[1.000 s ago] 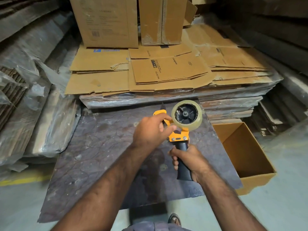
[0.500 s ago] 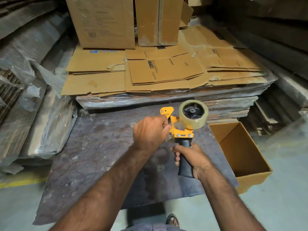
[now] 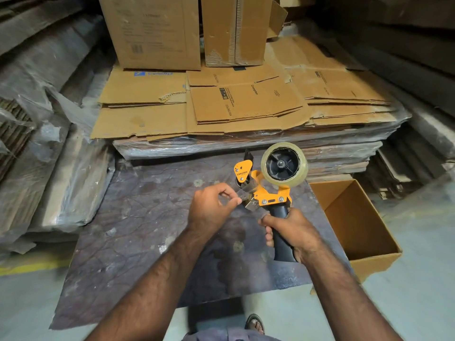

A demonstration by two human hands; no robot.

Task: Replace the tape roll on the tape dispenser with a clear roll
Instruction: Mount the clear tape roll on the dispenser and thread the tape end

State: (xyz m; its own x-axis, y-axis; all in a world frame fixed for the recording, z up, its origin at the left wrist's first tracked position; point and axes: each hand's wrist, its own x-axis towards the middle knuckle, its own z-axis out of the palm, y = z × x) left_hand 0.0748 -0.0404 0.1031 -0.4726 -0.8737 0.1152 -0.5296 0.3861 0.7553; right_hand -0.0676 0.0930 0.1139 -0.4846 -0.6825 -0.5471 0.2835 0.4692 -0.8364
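An orange tape dispenser with a black handle is held upright above a dark board. My right hand grips the handle. A clear tape roll sits on the black hub at the dispenser's top right. My left hand pinches the loose clear tape end between thumb and forefinger, just left of the dispenser's metal plate, below the orange front guard.
A dark mottled board lies under my hands. An open cardboard box stands at the right. Flattened cartons are stacked behind, with upright boxes on top. Plastic-wrapped bundles lie at the left.
My left hand came off the dispenser's front and drew back left, now pinching the tape end. The dispenser shifted slightly right and up, and its orange guard is now exposed.
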